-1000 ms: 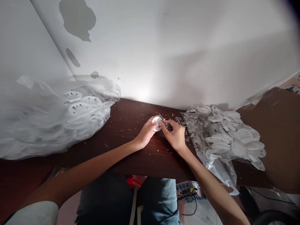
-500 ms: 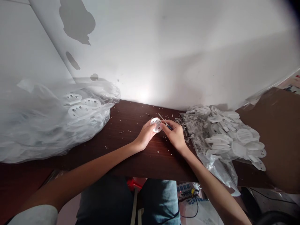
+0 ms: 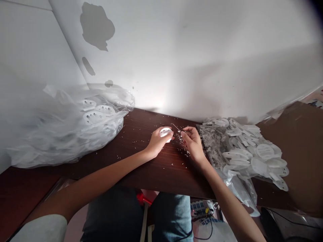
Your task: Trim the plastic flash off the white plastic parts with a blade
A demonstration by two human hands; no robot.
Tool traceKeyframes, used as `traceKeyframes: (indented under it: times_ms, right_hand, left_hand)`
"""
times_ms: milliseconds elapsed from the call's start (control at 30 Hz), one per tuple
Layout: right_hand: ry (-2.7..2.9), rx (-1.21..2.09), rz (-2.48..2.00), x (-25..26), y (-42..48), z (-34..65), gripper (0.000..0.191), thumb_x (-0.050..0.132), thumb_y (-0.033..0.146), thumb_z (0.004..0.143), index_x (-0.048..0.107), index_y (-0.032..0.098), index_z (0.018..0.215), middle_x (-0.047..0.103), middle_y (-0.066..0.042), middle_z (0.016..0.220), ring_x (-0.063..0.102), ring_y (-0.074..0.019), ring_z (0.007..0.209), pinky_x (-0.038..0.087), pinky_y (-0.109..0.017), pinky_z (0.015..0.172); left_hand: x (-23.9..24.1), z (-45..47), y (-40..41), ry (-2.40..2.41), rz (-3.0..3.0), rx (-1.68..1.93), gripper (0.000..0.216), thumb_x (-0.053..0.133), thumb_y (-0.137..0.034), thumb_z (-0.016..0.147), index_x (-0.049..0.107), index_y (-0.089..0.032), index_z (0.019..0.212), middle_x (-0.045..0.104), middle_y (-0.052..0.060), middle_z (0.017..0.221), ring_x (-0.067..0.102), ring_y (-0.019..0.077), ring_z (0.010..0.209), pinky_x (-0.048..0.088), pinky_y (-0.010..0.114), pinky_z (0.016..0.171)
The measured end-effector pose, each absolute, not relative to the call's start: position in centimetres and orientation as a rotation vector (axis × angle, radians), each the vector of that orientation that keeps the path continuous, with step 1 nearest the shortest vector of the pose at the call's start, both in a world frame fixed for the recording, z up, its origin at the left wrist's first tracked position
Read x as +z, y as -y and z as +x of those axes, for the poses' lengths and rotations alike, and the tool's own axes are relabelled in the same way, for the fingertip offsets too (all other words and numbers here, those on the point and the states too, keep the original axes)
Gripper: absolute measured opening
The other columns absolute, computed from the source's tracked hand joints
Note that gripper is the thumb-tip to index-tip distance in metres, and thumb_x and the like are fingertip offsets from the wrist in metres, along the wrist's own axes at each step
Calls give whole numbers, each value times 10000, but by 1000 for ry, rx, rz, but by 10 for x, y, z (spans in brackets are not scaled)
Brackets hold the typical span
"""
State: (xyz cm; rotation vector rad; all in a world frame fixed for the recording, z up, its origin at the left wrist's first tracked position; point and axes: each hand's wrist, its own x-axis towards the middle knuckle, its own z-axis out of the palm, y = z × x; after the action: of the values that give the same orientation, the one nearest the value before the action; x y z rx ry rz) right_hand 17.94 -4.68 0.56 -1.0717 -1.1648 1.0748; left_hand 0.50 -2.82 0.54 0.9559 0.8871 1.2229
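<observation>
My left hand is closed on a round white plastic disc with slots in it, thumb across its near side. A short way to the right, my right hand pinches a thin rod-like tool whose end points up and left. A tiny pale piece shows by the right fingertips; I cannot tell whether they hold it. The right hand is apart from the disc, above small bits strewn on the dark wooden table.
At the left lies a large clear plastic bag full of white discs with metal parts. On the right, a pile of white plastic discs lies on plastic beside tiny clear parts. Behind stands a white wall; a power strip sits below the table edge.
My right hand has moved right, away from the disc, with the tool. The disc has tilted flatter in my left hand. The whole view has shifted slightly.
</observation>
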Motion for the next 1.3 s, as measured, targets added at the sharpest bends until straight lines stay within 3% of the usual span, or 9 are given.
traceKeyframes:
  times_ms: [167,367,633,833,1033,1100,1167,1300]
  right_hand:
    - [1087,1055,-1035,10,46,178,291,836,439,834,652,239,937,539,71,660,435,-80,485,340,-226,437]
    - [919,1138,-897,17,45,182,258,905,356,755,765,233,933,585,48,708,485,-75,556,447,-225,536]
    - [818,1131,-802,27,43,189,273,898,364,770,798,213,975,590,42,700,518,-77,598,487,-214,576]
    - [756,1025,-833,26,40,189,318,837,508,820,701,221,833,660,-4,854,569,-108,669,535,-262,635]
    - [886,982,-816,32,46,186,472,735,604,871,486,241,702,568,1,788,601,-163,760,556,-325,733]
    - [913,1023,-790,38,52,185,507,706,628,887,427,247,702,512,16,749,568,-161,707,563,-350,742]
    - [921,1047,-774,44,60,185,529,655,662,912,389,253,708,411,36,691,464,-143,587,538,-342,656]
    - [975,1051,-771,52,72,184,579,464,769,956,362,258,703,293,32,673,331,-135,515,344,-301,463]
  left_hand:
    - [8,5,28,-891,903,1231,303,835,-279,767,722,-148,1015,757,75,939,776,225,819,596,341,799]
    - [4,4,23,-915,911,1181,247,804,-284,794,721,-155,987,759,70,898,775,213,756,585,306,710]
    - [-3,3,19,-822,927,1106,404,889,-325,753,709,-152,1070,758,87,989,785,222,840,585,331,809]
    - [-3,6,25,-797,936,1116,367,908,-242,715,702,-153,1006,748,78,955,769,208,816,573,360,825]
    - [-1,5,27,-796,932,1075,342,900,-207,703,711,-157,984,737,77,963,762,206,811,574,385,848]
    - [1,5,29,-782,959,1013,339,903,-208,700,712,-157,974,733,77,956,758,204,806,566,373,831]
    - [1,6,32,-714,947,906,347,914,-223,697,709,-156,969,727,73,936,755,201,812,554,359,835]
    - [-3,11,40,-522,763,667,285,833,-337,792,723,-147,974,751,108,970,764,236,893,544,348,872]
